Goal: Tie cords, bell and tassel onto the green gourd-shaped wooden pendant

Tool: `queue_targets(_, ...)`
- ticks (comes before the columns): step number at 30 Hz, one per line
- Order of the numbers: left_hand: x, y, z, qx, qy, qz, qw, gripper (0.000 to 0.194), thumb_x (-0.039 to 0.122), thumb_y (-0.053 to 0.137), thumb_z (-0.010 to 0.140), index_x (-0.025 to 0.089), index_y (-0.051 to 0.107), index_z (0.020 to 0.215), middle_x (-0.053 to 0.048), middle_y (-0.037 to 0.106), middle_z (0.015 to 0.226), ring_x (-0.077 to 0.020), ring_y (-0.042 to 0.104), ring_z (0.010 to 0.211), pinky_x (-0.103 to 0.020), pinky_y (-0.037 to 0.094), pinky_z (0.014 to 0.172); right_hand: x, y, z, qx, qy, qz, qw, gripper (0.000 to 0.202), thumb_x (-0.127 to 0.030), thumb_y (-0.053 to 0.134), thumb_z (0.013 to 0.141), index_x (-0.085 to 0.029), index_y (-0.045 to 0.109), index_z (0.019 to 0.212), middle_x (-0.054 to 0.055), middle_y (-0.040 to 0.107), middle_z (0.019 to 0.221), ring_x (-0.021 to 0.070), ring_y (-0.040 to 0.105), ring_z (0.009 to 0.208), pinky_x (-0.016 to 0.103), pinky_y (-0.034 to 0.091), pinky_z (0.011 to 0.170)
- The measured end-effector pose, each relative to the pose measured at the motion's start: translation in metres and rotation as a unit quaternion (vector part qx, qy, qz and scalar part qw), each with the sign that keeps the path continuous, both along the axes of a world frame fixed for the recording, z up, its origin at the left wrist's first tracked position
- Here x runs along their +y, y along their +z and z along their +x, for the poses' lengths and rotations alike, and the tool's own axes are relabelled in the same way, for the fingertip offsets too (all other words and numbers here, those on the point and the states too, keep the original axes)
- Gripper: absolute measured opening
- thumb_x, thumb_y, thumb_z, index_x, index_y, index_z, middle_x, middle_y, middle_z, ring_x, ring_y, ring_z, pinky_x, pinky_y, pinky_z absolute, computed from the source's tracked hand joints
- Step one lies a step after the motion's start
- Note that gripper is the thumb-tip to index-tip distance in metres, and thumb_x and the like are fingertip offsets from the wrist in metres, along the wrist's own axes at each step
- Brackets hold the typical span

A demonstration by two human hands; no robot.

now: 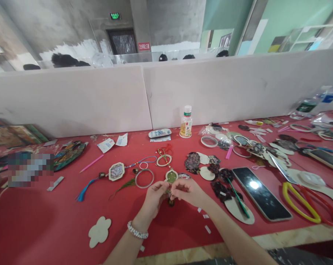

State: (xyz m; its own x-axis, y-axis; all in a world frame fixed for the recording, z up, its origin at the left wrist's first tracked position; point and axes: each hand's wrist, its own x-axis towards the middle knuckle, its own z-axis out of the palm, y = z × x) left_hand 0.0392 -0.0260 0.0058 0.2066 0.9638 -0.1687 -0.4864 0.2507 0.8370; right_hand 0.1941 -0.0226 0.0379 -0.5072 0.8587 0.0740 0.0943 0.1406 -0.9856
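Both hands meet over the red table at the centre, at the lower end of a pale-rimmed pendant with a green middle [171, 176]. My left hand [156, 195] wears a beaded bracelet at the wrist; its thumb and fingers pinch together at the pendant's lower edge. My right hand [188, 192] has its fingertips closed at the same spot, on something too small to make out. Just below the fingertips hangs a dark bead [170, 202]. Above the pendant, a cord leads to a pale ring [163, 160] and a red knot. A grey ring [144, 178] lies left of the hands.
Right of the hands lie a phone [261, 193], scissors [300, 200], a green stick [238, 198] and dark patterned pieces. On the left are a blue-tasselled pendant [117, 172], a pink pencil [91, 163] and a flower-shaped piece [99, 231]. A small bottle [186, 123] stands near the white partition [100, 99].
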Motion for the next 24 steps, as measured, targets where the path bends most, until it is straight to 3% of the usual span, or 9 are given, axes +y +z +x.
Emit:
queue_targets(10,0.000,0.001,-0.001,0.021,0.008,-0.018,1.000,0.022,0.032,0.070,0.062,0.012,0.063,0.068,-0.002,0.063,0.064,-0.0115,0.056,0.055,-0.023,0.046,0.053,-0.002,0.002,-0.001,-0.015,0.019,0.002,1.000,0.011,-0.024,0.050,0.077,-0.017,0.058,0.077,0.003,0.064,0.066,0.0104,0.054,0.056,0.020,0.042,0.051)
queue_targets(15,0.001,0.001,-0.001,0.018,0.011,-0.017,1.000,0.023,0.032,0.071,0.060,0.012,0.063,0.067,-0.003,0.063,0.066,-0.0136,0.058,0.062,-0.027,0.048,0.060,0.001,0.000,0.000,-0.017,-0.021,0.068,0.997,0.013,-0.029,0.055,0.075,-0.017,0.059,0.072,0.002,0.059,0.068,0.0112,0.052,0.061,0.022,0.042,0.057)
queue_targets(20,0.000,0.003,0.000,0.020,-0.009,0.008,1.000,0.025,0.035,0.069,0.062,0.012,0.060,0.064,-0.001,0.061,0.059,-0.0136,0.057,0.056,-0.030,0.047,0.060,0.003,-0.006,-0.003,0.109,-0.004,-0.040,0.993,0.021,-0.039,0.046,0.081,-0.018,0.046,0.077,0.002,0.060,0.074,0.0093,0.053,0.053,0.024,0.043,0.054)
queue_targets(24,-0.001,0.004,0.000,0.016,-0.030,0.021,0.999,0.025,0.036,0.067,0.064,0.013,0.058,0.063,0.000,0.060,0.054,-0.0138,0.057,0.051,-0.028,0.045,0.056,0.004,-0.008,-0.006,0.136,0.000,-0.084,0.987,0.023,-0.042,0.043,0.082,-0.020,0.037,0.078,0.000,0.060,0.066,0.0100,0.055,0.050,0.023,0.041,0.051)
